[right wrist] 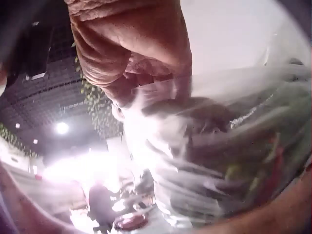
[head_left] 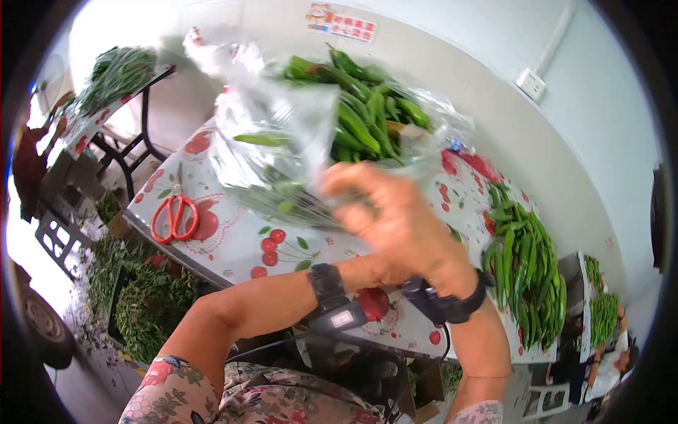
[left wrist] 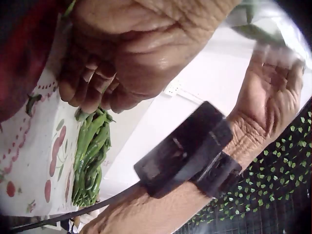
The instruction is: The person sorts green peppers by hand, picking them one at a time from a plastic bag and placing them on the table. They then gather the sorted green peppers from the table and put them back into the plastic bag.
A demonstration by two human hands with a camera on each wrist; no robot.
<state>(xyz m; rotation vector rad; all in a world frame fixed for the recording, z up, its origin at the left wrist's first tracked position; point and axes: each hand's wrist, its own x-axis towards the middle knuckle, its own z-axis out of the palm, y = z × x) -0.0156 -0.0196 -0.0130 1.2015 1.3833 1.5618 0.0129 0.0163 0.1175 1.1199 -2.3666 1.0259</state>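
Observation:
A clear plastic bag (head_left: pixel 272 166) stands on the table below green peppers (head_left: pixel 360 116) in more clear film. My right hand (head_left: pixel 402 222) is at the bag's near right side, fingers bent. In the right wrist view the curled fingers of my right hand (right wrist: pixel 141 53) hold bunched film of the bag (right wrist: pixel 195 146). My left forearm crosses toward my right wrist; my left hand (head_left: pixel 381 271) is mostly hidden behind the right one. The left wrist view shows my left hand (left wrist: pixel 131 53) with fingers loosely curled and nothing visible in them.
Red-handled scissors (head_left: pixel 174 218) lie on the table's left part. A pile of long green peppers (head_left: pixel 526 265) lies at its right end. Leafy greens (head_left: pixel 152 311) are on the floor at left, and a side table at upper left bears green beans (head_left: pixel 120 74).

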